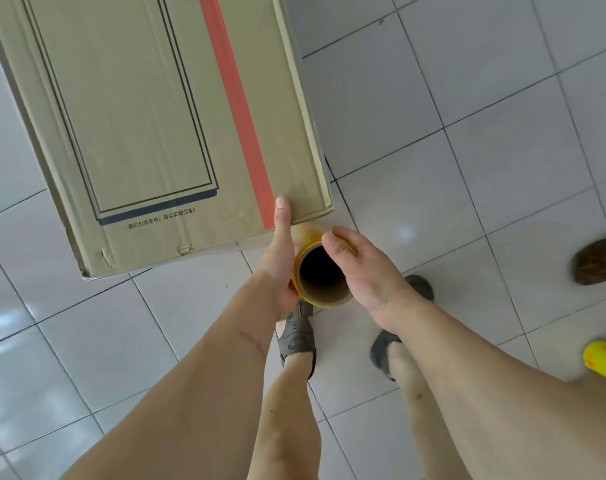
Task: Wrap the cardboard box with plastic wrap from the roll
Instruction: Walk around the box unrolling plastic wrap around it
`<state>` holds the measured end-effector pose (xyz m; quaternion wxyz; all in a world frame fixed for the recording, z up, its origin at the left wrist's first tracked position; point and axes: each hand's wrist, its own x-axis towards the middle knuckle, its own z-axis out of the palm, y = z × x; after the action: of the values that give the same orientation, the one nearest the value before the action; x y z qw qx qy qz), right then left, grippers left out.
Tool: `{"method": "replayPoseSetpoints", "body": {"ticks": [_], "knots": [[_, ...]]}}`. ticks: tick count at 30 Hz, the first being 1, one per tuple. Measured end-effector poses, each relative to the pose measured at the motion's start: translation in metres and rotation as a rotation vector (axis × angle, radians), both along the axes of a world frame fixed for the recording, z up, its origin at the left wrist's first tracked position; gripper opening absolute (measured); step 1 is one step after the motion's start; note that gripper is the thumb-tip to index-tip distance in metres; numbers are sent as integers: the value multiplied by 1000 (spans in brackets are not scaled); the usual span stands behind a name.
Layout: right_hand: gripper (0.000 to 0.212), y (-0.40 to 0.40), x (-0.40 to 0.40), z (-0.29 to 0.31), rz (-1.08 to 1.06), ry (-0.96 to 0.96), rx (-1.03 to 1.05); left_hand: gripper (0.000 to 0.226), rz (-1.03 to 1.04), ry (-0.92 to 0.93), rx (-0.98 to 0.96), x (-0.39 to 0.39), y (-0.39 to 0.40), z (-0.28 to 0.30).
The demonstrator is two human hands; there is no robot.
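Observation:
A large cardboard box (149, 126) with a red stripe and dark printed frame stands on the tiled floor, filling the upper left. The plastic wrap roll (320, 275), a cardboard tube with yellowish film, is held upright against the box's near right corner, its open end facing me. My left hand (281, 251) grips the roll's left side, thumb stretched up onto the box's top edge. My right hand (360, 271) curls round the roll's right side, fingers over its rim. The lower part of the roll is hidden by my hands.
My two feet in grey shoes (298, 337) stand on the white floor tiles (468, 168) just below the roll. A brown slipper (599, 261) lies at the right edge. A yellow object (604, 362) shows at the lower right.

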<state>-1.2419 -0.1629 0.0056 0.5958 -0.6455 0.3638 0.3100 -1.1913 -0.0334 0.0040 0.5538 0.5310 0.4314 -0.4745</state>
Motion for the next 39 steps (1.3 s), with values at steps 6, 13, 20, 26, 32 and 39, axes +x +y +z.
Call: {"method": "replayPoseSetpoints", "body": {"ticks": [6,13,20,26,32,39], "knots": [[47,-20,15,-3,65,-23,-19,113,83,20,52,-5,-24,-6],[61,-40,11,-13,136,-16,53,119,173,65,20,-12,-42,0],[44,-73,19,-13,211,18,177,143,238,17,199,-18,-71,-6],[44,-92,31,-9,315,-48,82,119,379,20,65,-24,-93,1],[34,-108,43,-8,215,-10,137,108,411,-13,86,-14,-109,-1],[32,-118,45,-10,236,27,132,141,318,-98,159,-8,-108,-15]]}}
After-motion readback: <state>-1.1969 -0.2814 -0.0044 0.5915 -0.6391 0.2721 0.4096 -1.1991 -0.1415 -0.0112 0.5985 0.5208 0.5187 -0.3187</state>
